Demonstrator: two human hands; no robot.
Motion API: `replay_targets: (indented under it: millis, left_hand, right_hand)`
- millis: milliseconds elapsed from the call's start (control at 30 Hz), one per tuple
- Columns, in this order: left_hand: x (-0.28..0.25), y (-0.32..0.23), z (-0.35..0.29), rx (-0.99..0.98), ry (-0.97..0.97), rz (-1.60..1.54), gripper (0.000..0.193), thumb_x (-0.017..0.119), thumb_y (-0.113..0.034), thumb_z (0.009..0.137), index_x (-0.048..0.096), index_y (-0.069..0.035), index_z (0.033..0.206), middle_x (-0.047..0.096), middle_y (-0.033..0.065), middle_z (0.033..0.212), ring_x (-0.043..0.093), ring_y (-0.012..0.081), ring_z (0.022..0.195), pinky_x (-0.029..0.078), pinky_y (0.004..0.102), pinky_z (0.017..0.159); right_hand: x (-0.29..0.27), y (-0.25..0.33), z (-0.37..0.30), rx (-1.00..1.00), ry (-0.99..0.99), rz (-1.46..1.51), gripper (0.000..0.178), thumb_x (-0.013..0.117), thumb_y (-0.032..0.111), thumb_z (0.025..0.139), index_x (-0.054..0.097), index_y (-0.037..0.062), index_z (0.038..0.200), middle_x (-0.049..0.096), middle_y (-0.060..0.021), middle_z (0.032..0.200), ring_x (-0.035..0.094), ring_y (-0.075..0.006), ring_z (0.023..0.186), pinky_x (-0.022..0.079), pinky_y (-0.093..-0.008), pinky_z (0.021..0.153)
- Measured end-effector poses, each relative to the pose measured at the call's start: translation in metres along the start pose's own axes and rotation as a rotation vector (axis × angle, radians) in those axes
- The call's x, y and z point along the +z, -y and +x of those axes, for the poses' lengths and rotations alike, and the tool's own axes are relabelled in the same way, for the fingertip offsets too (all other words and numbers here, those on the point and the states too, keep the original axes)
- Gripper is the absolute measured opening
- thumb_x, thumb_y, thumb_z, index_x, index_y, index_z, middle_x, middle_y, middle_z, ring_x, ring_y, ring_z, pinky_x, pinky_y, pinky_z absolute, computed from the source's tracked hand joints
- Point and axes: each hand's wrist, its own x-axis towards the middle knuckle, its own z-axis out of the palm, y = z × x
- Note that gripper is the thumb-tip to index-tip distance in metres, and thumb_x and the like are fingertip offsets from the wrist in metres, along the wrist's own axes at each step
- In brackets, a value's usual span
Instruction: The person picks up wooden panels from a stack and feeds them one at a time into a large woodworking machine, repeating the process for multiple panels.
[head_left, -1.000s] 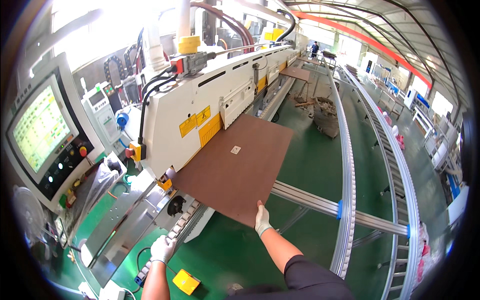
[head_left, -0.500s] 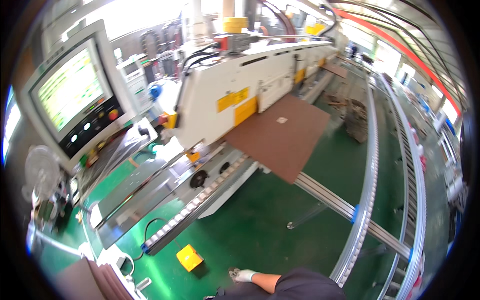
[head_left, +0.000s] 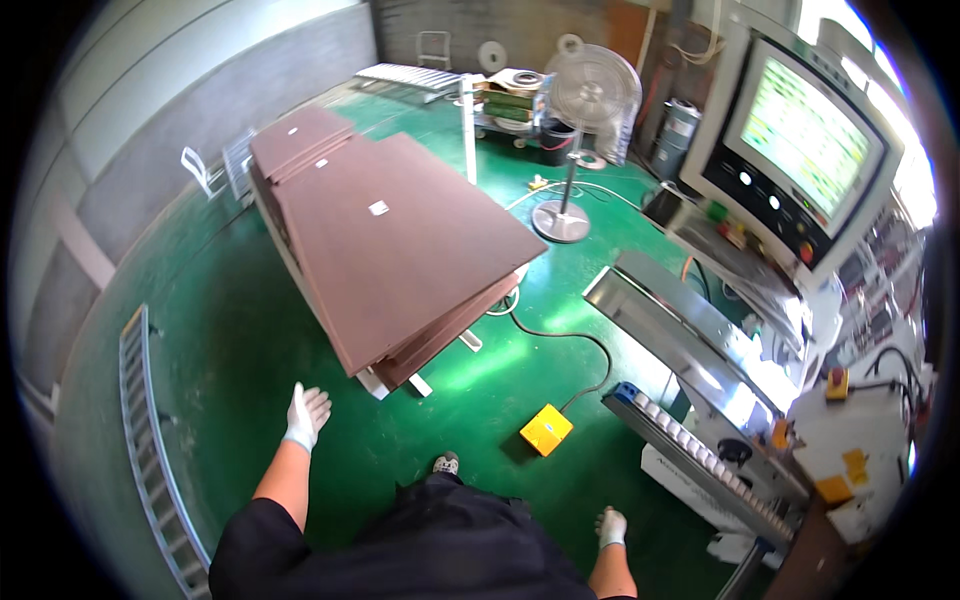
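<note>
My left hand (head_left: pixel 308 415), in a pale glove, reaches forward over the green floor with its fingers stretched out and nothing in it. Nearest to it is the front corner of a stack of large brown panels (head_left: pixel 400 250), a short way ahead and apart from the hand. My right hand (head_left: pixel 611 528), also gloved, hangs low at my right side. Its fingers are loosely bent, with gaps at the tips, and it holds nothing that I can see. The top panel bears a small white label (head_left: pixel 378 208).
A yellow foot pedal (head_left: pixel 546 430) with a cable lies on the floor ahead. To the right stand a machine bed with a roller rail (head_left: pixel 690 440) and a control screen (head_left: pixel 805 130). A pedestal fan (head_left: pixel 592 90) stands behind. A metal roller track (head_left: pixel 150 430) runs along the left.
My view has swung left from the machine and the brown panel on it to the panel stack. My left hand has come into view, stretched forward.
</note>
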Motion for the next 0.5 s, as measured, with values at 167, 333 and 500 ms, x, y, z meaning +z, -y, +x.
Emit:
replay_targets:
  millis: [167, 333, 500]
  left_hand:
    - [0.074, -0.042, -0.039, -0.046, 0.234, 0.243, 0.082, 0.040, -0.067, 0.096, 0.041, 0.002, 0.141, 0.058, 0.0207, 0.130, 0.060, 0.0286, 0.112, 0.049, 0.0396, 0.094]
    - [0.114, -0.019, -0.005, -0.079, 0.088, -0.042, 0.037, 0.056, -0.049, 0.098, 0.055, -0.014, 0.111, 0.065, 0.0041, 0.074, 0.064, 0.0166, 0.062, 0.053, 0.0313, 0.054]
    - [0.140, 0.001, -0.050, -0.095, 0.250, 0.124, 0.044, 0.050, -0.049, 0.101, 0.055, -0.006, 0.100, 0.060, 0.0032, 0.069, 0.061, 0.0146, 0.059, 0.051, 0.0305, 0.052]
  right_hand:
    - [0.128, 0.007, -0.031, -0.036, 0.410, -0.165, 0.018, 0.061, 0.026, 0.096, 0.062, 0.0100, 0.104, 0.054, 0.0022, 0.070, 0.048, -0.0098, 0.054, 0.038, -0.0255, 0.047]
    - [0.241, 0.059, -0.134, -0.170, 0.739, -0.324, 0.038, 0.055, 0.030, 0.100, 0.060, 0.0010, 0.124, 0.067, -0.0105, 0.108, 0.064, -0.0209, 0.096, 0.052, -0.0345, 0.086]
    - [0.298, 0.129, -0.234, -0.263, 1.064, -0.168, 0.048, 0.054, 0.034, 0.101, 0.051, 0.0014, 0.135, 0.064, -0.0139, 0.123, 0.062, -0.0244, 0.112, 0.050, -0.0377, 0.096]
